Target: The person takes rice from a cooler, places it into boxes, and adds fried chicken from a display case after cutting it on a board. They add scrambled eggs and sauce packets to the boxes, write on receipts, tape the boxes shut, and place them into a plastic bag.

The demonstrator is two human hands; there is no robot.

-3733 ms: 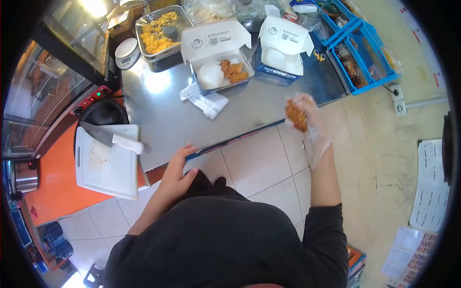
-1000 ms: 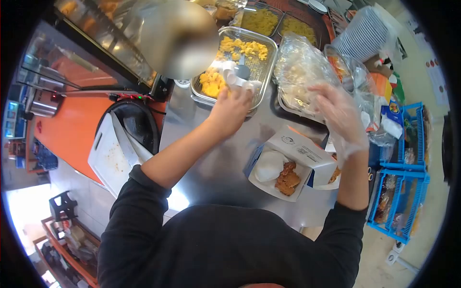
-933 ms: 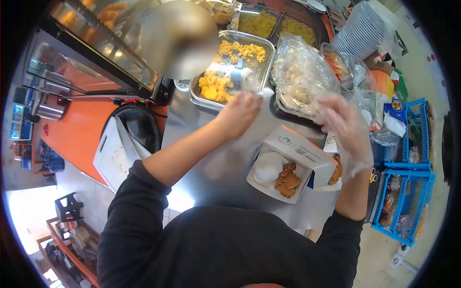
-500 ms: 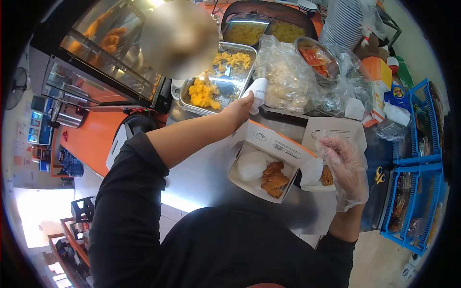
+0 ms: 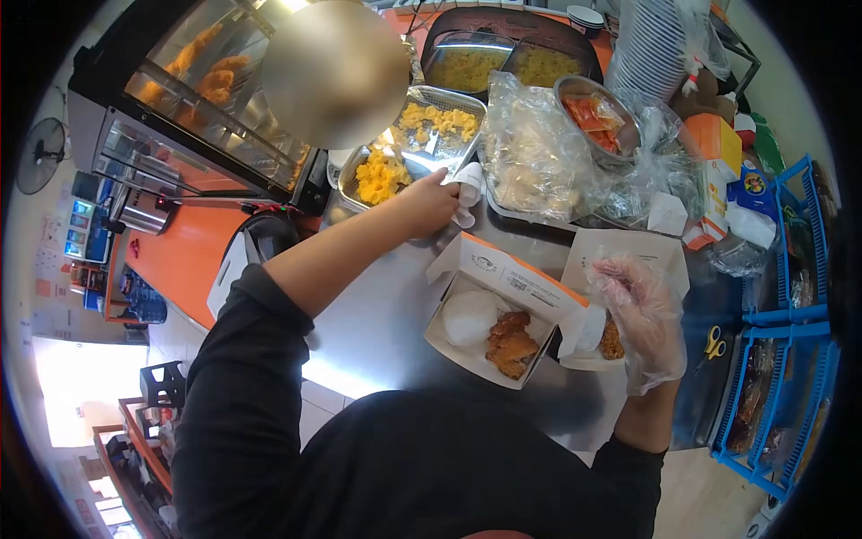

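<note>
My left hand (image 5: 431,205) reaches over the counter by the near corner of a metal tray (image 5: 480,108) of yellow food. It is closed on a white, rolled-looking item (image 5: 468,187). My right hand (image 5: 633,296), in a clear plastic glove, hovers over an open carton (image 5: 575,359) on the right, its fingers loosely curled with a gap and nothing visible between them. That carton holds a white wrapped bundle (image 5: 591,329) and a piece of fried chicken (image 5: 611,341), partly hidden by the hand. In the left carton (image 5: 449,342) lie a round white bundle (image 5: 470,318) and browned chicken (image 5: 512,346).
Behind the cartons are a plastic bag of pale food (image 5: 539,162) and a metal bowl (image 5: 639,135) with red-orange packets. A heated display case (image 5: 224,99) stands left. Blue baskets (image 5: 781,395) and yellow scissors (image 5: 714,343) are right. A blurred round shape covers the upper middle.
My left hand has moved slightly left and down, and the white item has turned in its grip. The right hand stays nearly in place; the view has shifted slightly.
</note>
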